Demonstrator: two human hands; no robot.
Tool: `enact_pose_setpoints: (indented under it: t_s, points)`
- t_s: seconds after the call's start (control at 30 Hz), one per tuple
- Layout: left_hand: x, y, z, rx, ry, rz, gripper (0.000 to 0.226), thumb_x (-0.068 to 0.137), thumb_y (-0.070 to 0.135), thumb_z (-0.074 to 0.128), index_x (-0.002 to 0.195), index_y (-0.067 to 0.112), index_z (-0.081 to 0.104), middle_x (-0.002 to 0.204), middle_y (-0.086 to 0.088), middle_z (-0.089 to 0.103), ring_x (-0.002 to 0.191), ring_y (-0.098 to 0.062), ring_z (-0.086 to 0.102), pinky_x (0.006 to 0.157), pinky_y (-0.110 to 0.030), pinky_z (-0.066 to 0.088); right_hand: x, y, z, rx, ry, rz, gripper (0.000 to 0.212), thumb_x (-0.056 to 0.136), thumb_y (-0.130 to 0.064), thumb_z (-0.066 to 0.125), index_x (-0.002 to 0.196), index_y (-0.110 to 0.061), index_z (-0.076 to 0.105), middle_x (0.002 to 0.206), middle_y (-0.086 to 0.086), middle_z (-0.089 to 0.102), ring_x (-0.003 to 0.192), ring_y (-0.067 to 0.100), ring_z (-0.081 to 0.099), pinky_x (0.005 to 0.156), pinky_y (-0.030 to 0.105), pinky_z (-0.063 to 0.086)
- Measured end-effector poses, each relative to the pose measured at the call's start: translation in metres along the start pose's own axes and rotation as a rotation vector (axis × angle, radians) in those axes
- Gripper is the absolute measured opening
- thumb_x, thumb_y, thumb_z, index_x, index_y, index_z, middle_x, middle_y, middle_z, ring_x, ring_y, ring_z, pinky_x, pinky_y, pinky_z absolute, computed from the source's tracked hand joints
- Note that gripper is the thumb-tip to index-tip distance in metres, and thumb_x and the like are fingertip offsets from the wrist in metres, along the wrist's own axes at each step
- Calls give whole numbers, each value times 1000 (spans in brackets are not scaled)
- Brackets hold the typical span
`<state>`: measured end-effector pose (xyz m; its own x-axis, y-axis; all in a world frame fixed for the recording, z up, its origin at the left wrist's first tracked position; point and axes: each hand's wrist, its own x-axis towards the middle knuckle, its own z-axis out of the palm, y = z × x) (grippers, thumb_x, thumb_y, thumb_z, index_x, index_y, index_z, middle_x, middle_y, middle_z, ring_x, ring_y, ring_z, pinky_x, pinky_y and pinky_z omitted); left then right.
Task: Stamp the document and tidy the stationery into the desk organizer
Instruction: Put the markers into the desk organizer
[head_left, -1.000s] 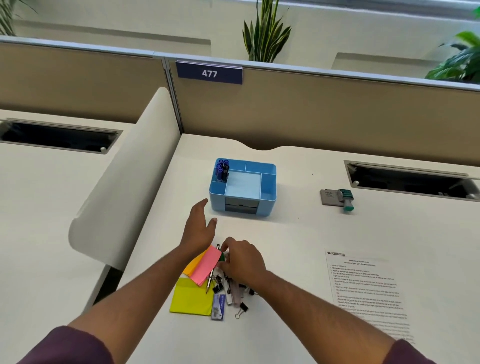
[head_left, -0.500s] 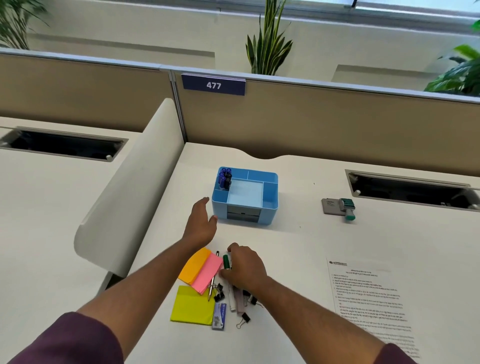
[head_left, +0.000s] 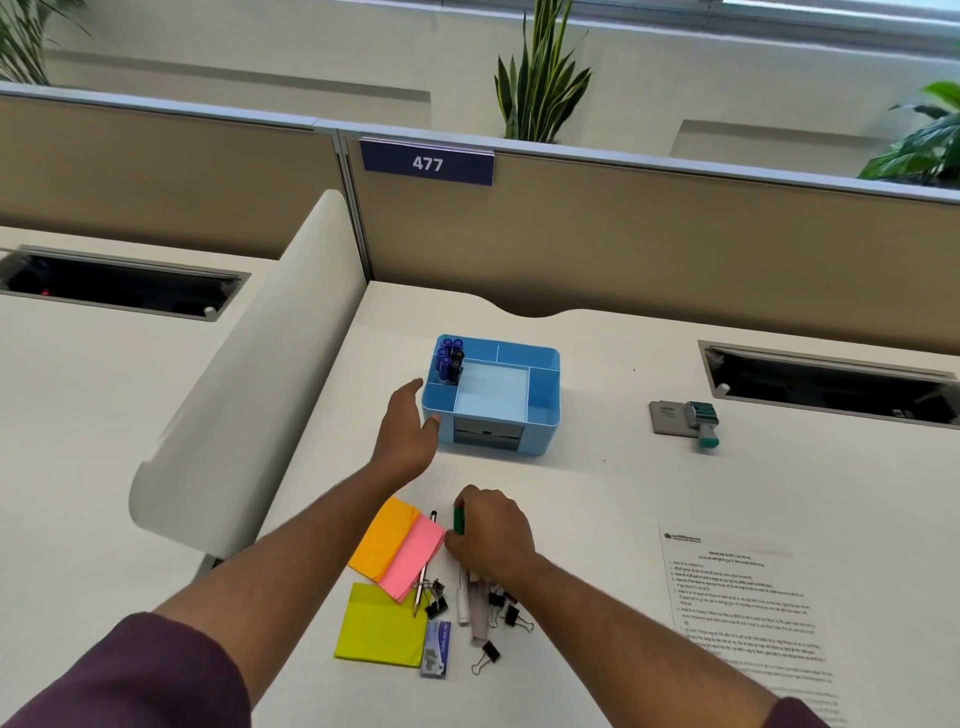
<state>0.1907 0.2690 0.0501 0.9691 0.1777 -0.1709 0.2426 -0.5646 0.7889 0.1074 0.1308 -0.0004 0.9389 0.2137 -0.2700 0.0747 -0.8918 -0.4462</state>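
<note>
A blue desk organizer (head_left: 543, 413) stands mid-desk with several dark-capped markers (head_left: 450, 358) upright in its back-left slot. My left hand (head_left: 408, 434) is open beside its front-left corner, thumb tip at the wall. My right hand (head_left: 491, 535) grips a green-capped marker (head_left: 459, 519) over the stationery pile: orange (head_left: 382, 538), pink (head_left: 413, 558) and yellow sticky pads (head_left: 379, 631), a pen (head_left: 423, 577), pale markers (head_left: 470, 605), binder clips (head_left: 511, 616) and a staple box (head_left: 435, 649). The printed document (head_left: 743, 608) lies at the right. A green stamp (head_left: 704, 423) rests by its grey pad (head_left: 667, 418).
A tan partition with a "477" sign (head_left: 427, 162) closes the desk's far side. A curved white divider (head_left: 244, 384) runs along the left edge. Cable slots open at the far right (head_left: 826, 382) and on the neighbouring desk (head_left: 119, 286).
My left hand has reached forward to the organizer's front-left corner. My right hand has closed on the green-capped marker in the pile. The camera has tilted up a little.
</note>
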Motion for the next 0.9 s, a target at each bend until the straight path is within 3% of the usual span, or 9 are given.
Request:
enact_pose_setpoints:
  t_s: [0.17,0.27,0.37,0.47,0.57,0.63,0.77,0.9]
  points:
    - [3,-8,-1,-7,22,-6,63,98,19,59,153,20,28,160,-3,30,144,-22,33,113,-38,36,6,5,-12,250,58,117,35,77,-35,74,108,-22,65,93,0,69,85,19,64,71,31,51]
    - [5,-13,-2,-1,41,1,60,99,19,57,152,18,29,159,-4,32,144,-22,34,113,-37,34,12,8,-35,528,98,163,25,76,-28,73,100,-27,70,75,0,70,73,19,68,75,40,60]
    - [9,-14,-3,-4,39,23,59,99,18,57,152,18,30,158,-4,33,143,-21,34,113,-37,34,18,10,-63,804,197,152,24,78,-20,71,98,-32,71,80,4,72,76,26,72,76,53,60]
    - [14,-10,-3,-17,40,43,58,99,13,55,152,18,31,158,-3,34,143,-20,35,114,-37,35,26,-1,-92,920,371,73,25,85,-10,72,104,-27,68,87,-2,69,82,22,72,77,45,63]
    - [18,-4,-2,-12,29,39,58,100,12,54,152,18,30,158,-3,35,144,-22,35,113,-39,37,35,-22,-119,837,638,-106,25,90,-12,73,112,-18,63,96,-8,66,89,10,69,76,24,61]
    - [21,-1,-1,-8,18,25,58,100,14,54,153,18,29,157,-5,37,142,-25,39,110,-40,40,43,-36,-128,773,750,-229,24,92,-11,72,114,-13,62,100,-1,68,90,11,69,74,20,60]
    - [24,2,0,9,-8,-11,56,100,16,55,151,17,31,152,-8,44,134,-27,48,103,-38,46,69,-53,-129,551,835,-413,22,95,-13,69,116,-7,63,107,8,69,93,17,69,78,28,62]
    - [23,2,0,-3,-23,0,57,100,15,55,152,15,30,153,-9,43,136,-28,47,105,-38,45,90,-60,-125,322,801,-495,25,94,-11,70,119,-7,66,108,8,70,91,18,69,79,30,62]
